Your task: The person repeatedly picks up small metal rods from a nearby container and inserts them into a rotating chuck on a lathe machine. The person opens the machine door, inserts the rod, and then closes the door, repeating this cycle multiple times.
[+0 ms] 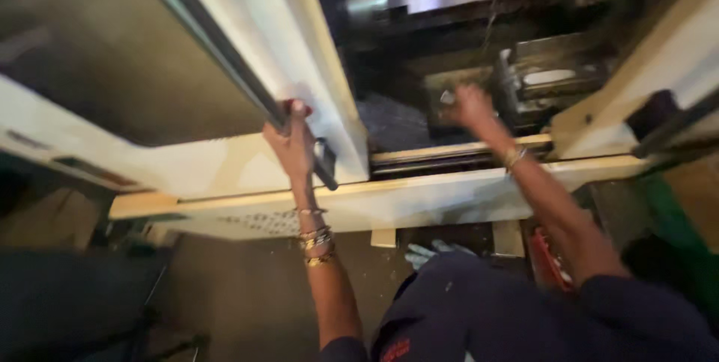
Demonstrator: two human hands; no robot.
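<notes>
The left hand (293, 141) was clenched around the dark bar handle (247, 81) that ran along the edge of a cream-coloured sliding door (292, 47), with the fingers wrapped over the bar near its lower end. Several bangles (314, 241) sat on that wrist. The door stood partly drawn aside, leaving the inside of the machine (449, 2) open to view between it and a second cream panel (659, 77) on the right.

The right hand (468, 104) reached into that opening, blurred by movement (whether it gripped anything I could not tell), close beside a small shiny metal piece (447, 97) and just left of a grey metal block (547, 81) inside the machine. A bracelet (514, 157) circled the right wrist, above the cream rail (449, 197) at the machine's front. Lower down, a pale blue glove (423, 253) showed at the person's dark clothing, and something red (550, 261) lay near the floor.
</notes>
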